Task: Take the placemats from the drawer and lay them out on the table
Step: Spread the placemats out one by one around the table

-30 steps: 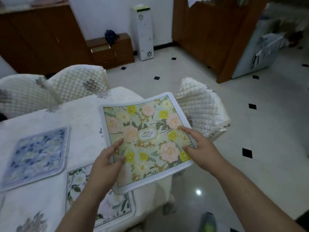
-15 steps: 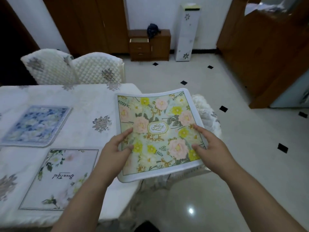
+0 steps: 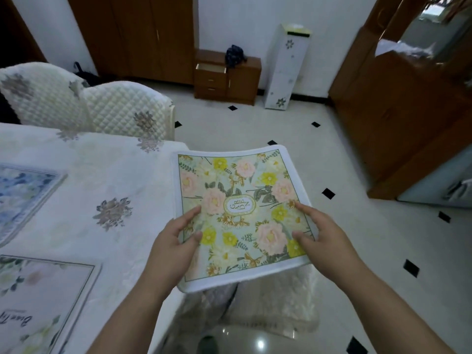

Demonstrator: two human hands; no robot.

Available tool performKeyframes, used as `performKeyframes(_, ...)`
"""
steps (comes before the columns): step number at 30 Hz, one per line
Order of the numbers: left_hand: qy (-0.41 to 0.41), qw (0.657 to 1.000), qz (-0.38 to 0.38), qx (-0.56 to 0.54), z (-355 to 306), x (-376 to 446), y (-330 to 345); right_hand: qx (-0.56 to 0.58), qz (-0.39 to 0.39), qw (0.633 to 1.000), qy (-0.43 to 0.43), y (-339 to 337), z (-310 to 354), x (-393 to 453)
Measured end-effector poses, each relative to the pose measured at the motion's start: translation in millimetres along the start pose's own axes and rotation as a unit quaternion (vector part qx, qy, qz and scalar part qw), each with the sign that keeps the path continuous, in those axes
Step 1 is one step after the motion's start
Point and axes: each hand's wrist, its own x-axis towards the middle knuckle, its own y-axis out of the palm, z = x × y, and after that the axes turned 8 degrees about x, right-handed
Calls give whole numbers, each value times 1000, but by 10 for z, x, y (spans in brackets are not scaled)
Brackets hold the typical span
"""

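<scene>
A green placemat (image 3: 237,198) with pink and yellow flowers and a white border is held flat in the air, just past the table's right edge. My left hand (image 3: 176,241) grips its near left side and my right hand (image 3: 319,238) grips its near right side. On the table (image 3: 109,172), covered by a white cloth, lie a blue floral placemat (image 3: 23,195) at the far left and a pale floral placemat (image 3: 38,302) at the near left. The small wooden cabinet (image 3: 224,77) by the far wall has its top drawer pulled out.
Two quilted white chairs (image 3: 102,108) stand at the table's far side. Another quilted chair (image 3: 275,302) sits under the held mat. A tall white box (image 3: 286,67) stands by the wall, wooden furniture (image 3: 398,103) on the right. The tiled floor (image 3: 357,251) lies beyond.
The view has swung left and closer. The green placemat has shifted a little further right of the table edge, both hands keeping their hold on it.
</scene>
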Motion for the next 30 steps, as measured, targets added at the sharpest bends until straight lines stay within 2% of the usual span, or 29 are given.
performKeyframes(4,2,1000,-24,1,-108,209,160,-16,16,1000,-12,-39,-60,385)
performKeyframes(7,-19,998,-62,16,-109,302,253,-26,63,997,-34,-9,-43,750)
performKeyframes(11,-96,988,-122,4,-72,209,397,-49,150,984,-78,98,-46,1192)
performKeyframes(17,-164,950,-265,36,-151,-144,692,-51,306,935,-173,245,-17,1790)
performKeyframes(21,-200,916,-347,26,-56,-325,883,-60,361,904,-219,442,42,2045)
performKeyframes(26,-248,883,-399,-2,286,-406,955,-77,399,879,-249,904,137,2222)
performKeyframes(30,-276,878,-391,-10,490,-234,907,-92,423,867,-246,1281,198,2373)
